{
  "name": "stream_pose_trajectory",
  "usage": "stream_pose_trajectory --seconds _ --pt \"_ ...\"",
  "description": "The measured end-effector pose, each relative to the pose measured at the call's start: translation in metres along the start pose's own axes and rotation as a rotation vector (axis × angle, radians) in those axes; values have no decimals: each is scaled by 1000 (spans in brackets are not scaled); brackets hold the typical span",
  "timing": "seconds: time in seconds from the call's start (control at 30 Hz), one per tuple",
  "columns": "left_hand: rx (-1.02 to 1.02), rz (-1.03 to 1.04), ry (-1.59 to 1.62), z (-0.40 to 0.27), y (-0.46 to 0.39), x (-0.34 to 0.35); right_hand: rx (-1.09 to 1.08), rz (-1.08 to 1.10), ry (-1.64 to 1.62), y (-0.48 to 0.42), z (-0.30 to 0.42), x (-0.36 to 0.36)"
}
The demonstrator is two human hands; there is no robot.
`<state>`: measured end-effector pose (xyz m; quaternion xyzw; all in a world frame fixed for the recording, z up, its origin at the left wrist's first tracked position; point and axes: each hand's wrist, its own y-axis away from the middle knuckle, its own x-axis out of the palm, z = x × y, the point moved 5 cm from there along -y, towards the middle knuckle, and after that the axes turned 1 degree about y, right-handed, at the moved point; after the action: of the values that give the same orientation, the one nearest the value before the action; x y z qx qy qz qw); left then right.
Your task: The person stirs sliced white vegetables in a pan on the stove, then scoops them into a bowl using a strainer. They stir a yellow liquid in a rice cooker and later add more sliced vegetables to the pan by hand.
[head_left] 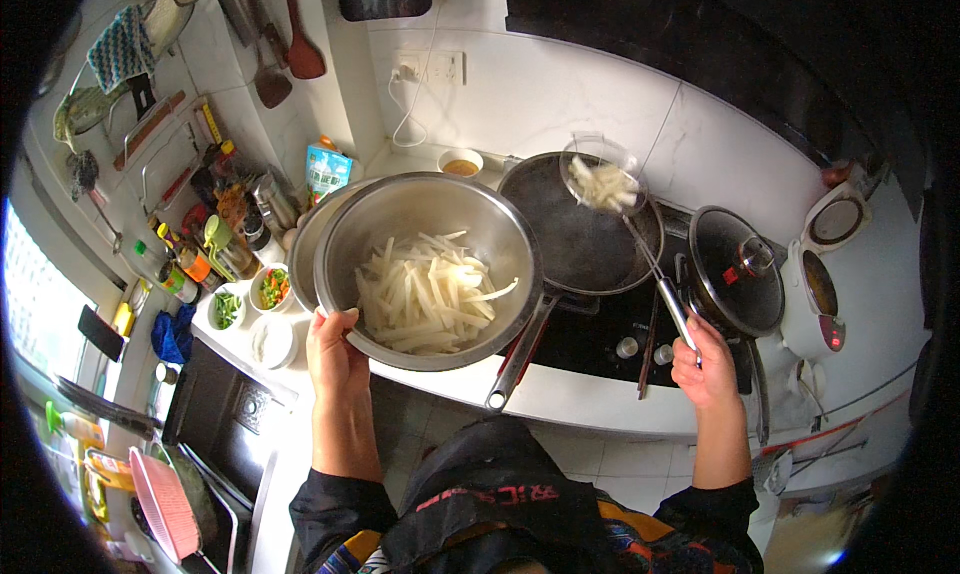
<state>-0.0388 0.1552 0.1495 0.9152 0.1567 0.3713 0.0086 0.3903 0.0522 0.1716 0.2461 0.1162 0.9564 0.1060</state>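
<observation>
My left hand (335, 352) grips the near left rim of a stainless steel bowl (341, 274), tilted towards me over the counter edge. Pale cut strips (427, 296), perhaps potato, lie inside it. A long metal handle is held in my right hand (703, 358); it belongs to a wire skimmer (636, 161). More pale strips (602, 182) sit in the skimmer's basket, raised above the far right part of a dark wok (577, 251). Steam or haze hangs over the wok, and its contents are hard to make out. The wok's handle (517, 360) points towards me.
Another steel bowl (300, 262) stands partly hidden behind the held one. A lidded pan (735, 274) is right of the wok, with chopsticks (648, 345) on the cooktop. Small bowls of chopped greens (225, 310) and peppers (271, 287) sit left, near bottles (191, 262) and a sink (217, 401).
</observation>
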Motion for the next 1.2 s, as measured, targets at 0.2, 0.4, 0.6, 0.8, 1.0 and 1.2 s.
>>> stream_pose_trajectory --seconds 0.2,0.4,0.6,0.8,1.0,1.2 --pt "-9 2 7 1 -2 -2 71 26 -70 -10 -16 -6" --pt "4 -3 9 4 -5 -4 19 26 -34 -4 -3 10" --pt "8 41 32 5 -6 -2 161 9 -90 -15 -13 -4" --pt "9 28 -2 8 -8 -5 -66 14 133 1 3 17" --pt "7 30 1 14 -12 -7 -263 99 624 24 11 63" --pt "6 39 15 13 -9 -4 -676 152 1446 38 -6 107"
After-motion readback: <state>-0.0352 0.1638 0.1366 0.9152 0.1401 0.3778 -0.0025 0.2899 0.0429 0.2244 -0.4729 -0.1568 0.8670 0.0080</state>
